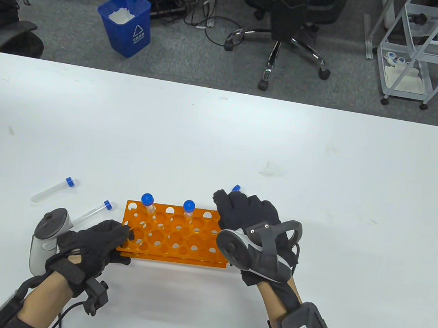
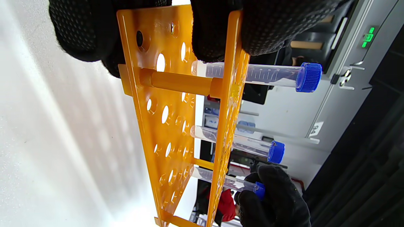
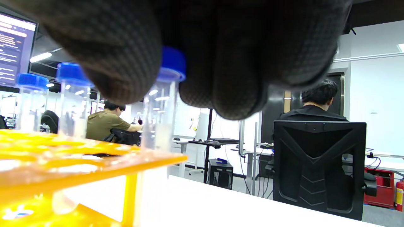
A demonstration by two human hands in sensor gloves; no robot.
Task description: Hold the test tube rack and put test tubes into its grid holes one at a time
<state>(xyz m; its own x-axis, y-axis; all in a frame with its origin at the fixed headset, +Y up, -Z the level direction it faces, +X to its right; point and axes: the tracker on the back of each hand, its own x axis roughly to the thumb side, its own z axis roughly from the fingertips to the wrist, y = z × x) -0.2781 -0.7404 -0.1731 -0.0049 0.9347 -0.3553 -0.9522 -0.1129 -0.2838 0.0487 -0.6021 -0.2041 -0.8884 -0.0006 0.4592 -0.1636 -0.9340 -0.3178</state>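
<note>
An orange test tube rack point(image 1: 175, 235) stands on the white table point(image 1: 222, 140). Two blue-capped tubes point(image 1: 148, 199) point(image 1: 188, 206) stand in its back row. My left hand point(image 1: 98, 242) grips the rack's left end point(image 2: 176, 85). My right hand point(image 1: 248, 217) holds a third blue-capped tube point(image 1: 236, 188) by its cap end at the rack's back right corner; in the left wrist view this tube point(image 2: 227, 183) passes through the rack's top plate, and it stands in a corner hole in the right wrist view point(image 3: 161, 110).
Two more blue-capped tubes point(image 1: 52, 189) point(image 1: 92, 213) lie on the table left of the rack. Beyond the table's far edge are a blue bin point(image 1: 125, 22), an office chair point(image 1: 289, 26) and a white cart point(image 1: 421, 50).
</note>
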